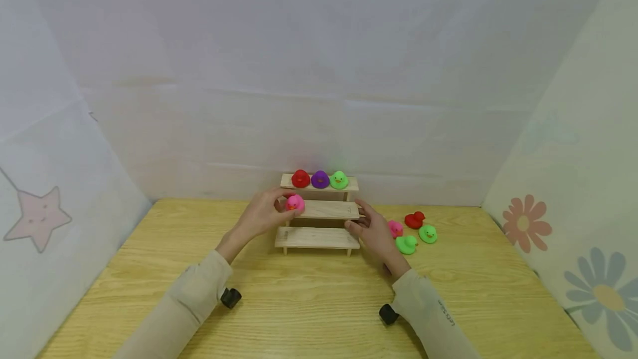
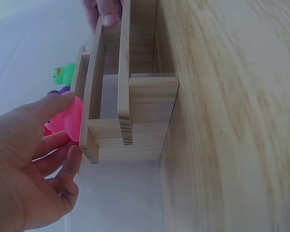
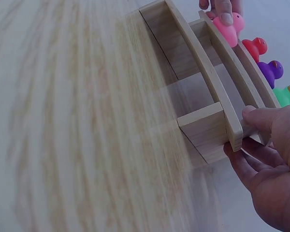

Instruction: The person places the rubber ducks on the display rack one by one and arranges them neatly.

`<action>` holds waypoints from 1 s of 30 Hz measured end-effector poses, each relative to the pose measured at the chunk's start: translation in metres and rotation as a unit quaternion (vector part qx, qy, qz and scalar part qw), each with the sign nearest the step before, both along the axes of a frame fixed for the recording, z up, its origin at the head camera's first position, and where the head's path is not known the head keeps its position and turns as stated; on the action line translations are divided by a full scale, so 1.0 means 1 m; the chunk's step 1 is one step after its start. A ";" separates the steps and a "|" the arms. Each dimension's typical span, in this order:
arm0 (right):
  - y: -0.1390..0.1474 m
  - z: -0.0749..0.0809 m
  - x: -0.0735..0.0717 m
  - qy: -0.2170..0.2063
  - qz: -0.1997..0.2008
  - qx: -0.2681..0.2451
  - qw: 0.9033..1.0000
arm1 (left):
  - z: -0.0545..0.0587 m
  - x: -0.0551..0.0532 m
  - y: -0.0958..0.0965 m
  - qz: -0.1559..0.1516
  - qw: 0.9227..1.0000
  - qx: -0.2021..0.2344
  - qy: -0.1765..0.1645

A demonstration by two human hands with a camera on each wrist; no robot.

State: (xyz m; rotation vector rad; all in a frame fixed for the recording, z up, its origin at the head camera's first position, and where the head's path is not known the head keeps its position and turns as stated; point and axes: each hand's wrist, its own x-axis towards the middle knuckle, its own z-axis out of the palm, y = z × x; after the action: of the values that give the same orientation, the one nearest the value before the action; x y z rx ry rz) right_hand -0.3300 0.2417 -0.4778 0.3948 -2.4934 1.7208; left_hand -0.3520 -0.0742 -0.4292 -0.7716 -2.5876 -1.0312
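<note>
A three-step wooden display stand point(image 1: 324, 210) stands on the table near the back wall. My left hand point(image 1: 261, 213) pinches a pink rubber duck point(image 1: 296, 203) between thumb and fingers, right at the left end of the middle step. In the left wrist view the duck point(image 2: 71, 121) sits low against that plank. My right hand point(image 1: 375, 231) grips the right end of the stand's middle step, its thumb point(image 3: 258, 117) on the front edge and the fingers around the end. On the top step sit a red duck point(image 1: 301, 179), a purple duck point(image 1: 320, 179) and a green duck point(image 1: 339, 180) in a row.
Right of the stand, beside my right hand, loose ducks lie on the table point(image 1: 309, 303): a pink one point(image 1: 395, 229), a red one point(image 1: 415, 220) and two green ones point(image 1: 427, 234). White cloth walls point(image 1: 319, 71) enclose the back and sides.
</note>
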 end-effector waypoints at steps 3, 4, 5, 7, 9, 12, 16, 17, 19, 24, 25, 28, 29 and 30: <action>-0.001 0.002 0.000 -0.006 -0.002 -0.003 1.000 | 0.001 0.000 0.000 -0.001 1.000 -0.003 0.001; -0.001 0.003 0.000 -0.006 0.000 -0.002 1.000 | 0.001 0.000 0.000 -0.001 1.000 -0.002 0.001; -0.001 0.004 0.001 -0.007 0.002 -0.003 1.000 | 0.001 0.000 0.001 -0.001 1.000 -0.002 0.000; -0.002 0.006 0.001 -0.010 0.006 -0.004 1.000 | 0.002 0.001 0.001 -0.003 1.000 -0.001 -0.003; -0.003 0.007 0.001 -0.012 0.008 -0.003 1.000 | 0.003 0.002 0.002 -0.002 1.000 0.002 -0.008; -0.003 0.007 0.002 -0.014 0.007 -0.004 1.000 | 0.003 0.003 0.004 0.001 1.000 0.004 -0.012; -0.003 0.005 0.003 -0.011 0.002 -0.008 1.000 | 0.002 0.006 0.006 0.011 1.000 0.002 -0.011; -0.003 0.004 0.004 -0.010 -0.002 -0.008 1.000 | 0.001 0.006 0.007 0.011 1.000 0.000 -0.011; -0.003 0.004 0.005 -0.004 -0.002 -0.010 1.000 | 0.001 0.007 0.008 0.011 1.000 -0.002 -0.014; -0.003 0.005 0.007 0.010 0.001 -0.006 1.000 | 0.004 0.008 0.006 0.025 0.999 0.008 -0.022; -0.003 0.005 0.007 0.010 0.000 -0.005 1.000 | 0.005 0.009 0.004 0.031 0.999 0.018 -0.021; -0.004 0.005 0.007 0.012 0.000 -0.001 1.000 | 0.009 0.009 0.000 0.053 0.997 0.061 0.002; -0.004 0.005 0.007 0.014 0.001 0.000 1.000 | 0.010 0.008 -0.002 0.059 0.995 0.080 0.012; -0.004 0.004 0.007 0.013 -0.001 0.002 1.000 | 0.010 0.008 -0.003 0.064 0.993 0.100 0.026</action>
State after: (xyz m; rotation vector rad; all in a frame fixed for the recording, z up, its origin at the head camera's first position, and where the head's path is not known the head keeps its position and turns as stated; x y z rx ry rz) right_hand -0.3232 0.2375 -0.4734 0.4131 -2.4789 1.6993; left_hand -0.3441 -0.0773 -0.4189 -0.5670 -2.4082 -1.1908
